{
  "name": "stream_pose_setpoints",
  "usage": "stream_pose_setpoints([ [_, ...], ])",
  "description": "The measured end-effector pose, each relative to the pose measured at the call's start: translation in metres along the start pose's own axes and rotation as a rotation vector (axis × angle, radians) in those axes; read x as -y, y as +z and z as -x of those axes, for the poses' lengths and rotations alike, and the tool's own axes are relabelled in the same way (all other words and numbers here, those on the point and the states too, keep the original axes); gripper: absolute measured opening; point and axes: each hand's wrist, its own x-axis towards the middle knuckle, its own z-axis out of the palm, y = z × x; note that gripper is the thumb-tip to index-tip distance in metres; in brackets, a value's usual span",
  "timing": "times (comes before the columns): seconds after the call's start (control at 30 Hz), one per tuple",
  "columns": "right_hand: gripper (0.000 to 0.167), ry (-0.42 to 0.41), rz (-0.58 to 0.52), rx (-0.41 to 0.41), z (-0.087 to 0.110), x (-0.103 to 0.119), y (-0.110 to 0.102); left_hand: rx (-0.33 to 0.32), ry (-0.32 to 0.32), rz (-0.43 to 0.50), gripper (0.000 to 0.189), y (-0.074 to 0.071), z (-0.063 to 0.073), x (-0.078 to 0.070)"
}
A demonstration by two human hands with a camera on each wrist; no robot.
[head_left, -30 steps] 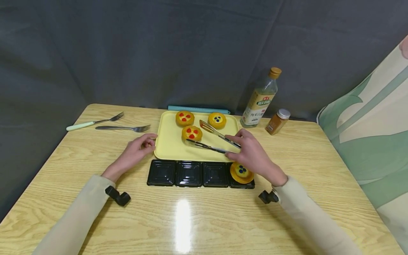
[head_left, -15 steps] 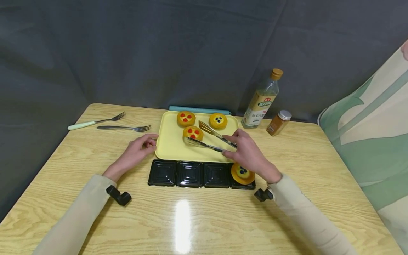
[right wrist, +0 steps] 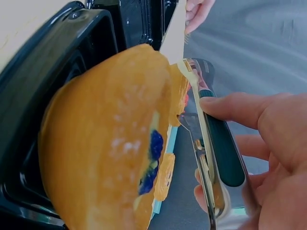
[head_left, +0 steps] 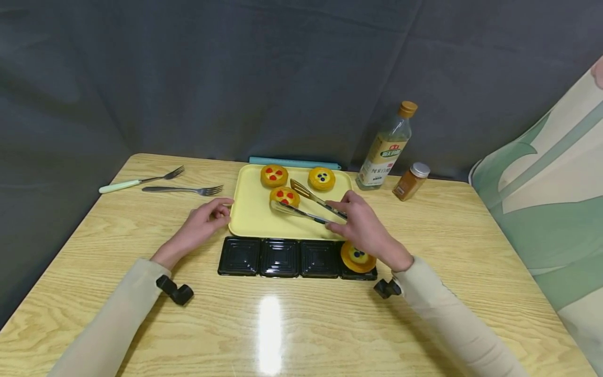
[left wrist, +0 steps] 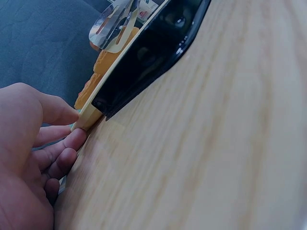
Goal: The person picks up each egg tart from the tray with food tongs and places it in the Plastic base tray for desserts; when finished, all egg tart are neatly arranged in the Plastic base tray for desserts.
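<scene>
My right hand (head_left: 365,225) holds a pair of metal tongs (head_left: 307,214) with dark grips, also seen in the right wrist view. Their arms stand apart over the yellow tray (head_left: 249,222), one at the near side of the front red-topped tart (head_left: 285,196), the other just beyond its right side. Whether they touch it I cannot tell. Behind it on the tray sit another red-topped tart (head_left: 274,176) and a blueberry-topped tart (head_left: 322,178). My left hand (head_left: 203,222) pinches the tray's left rim (left wrist: 86,115) with curled fingers.
A black four-part container (head_left: 279,257) lies before the tray, with a blueberry tart (head_left: 358,257) in its rightmost compartment. Two forks (head_left: 183,189) lie left. A glass bottle (head_left: 383,152) and a spice jar (head_left: 411,182) stand right; a teal rod (head_left: 294,162) lies behind the tray.
My right hand has shifted slightly left, carrying the tongs closer around the front red-topped tart. The tongs' arms stand a little nearer each other. My left hand stays at the tray's rim.
</scene>
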Motion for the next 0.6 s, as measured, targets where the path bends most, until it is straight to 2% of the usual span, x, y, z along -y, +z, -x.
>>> stream_pose_setpoints([
  [0.6, 0.049, -0.009, -0.002, -0.018, 0.0081, -0.0009, -0.0021, 0.005, 0.006, 0.003, 0.044, -0.0010, 0.0008, 0.0001],
])
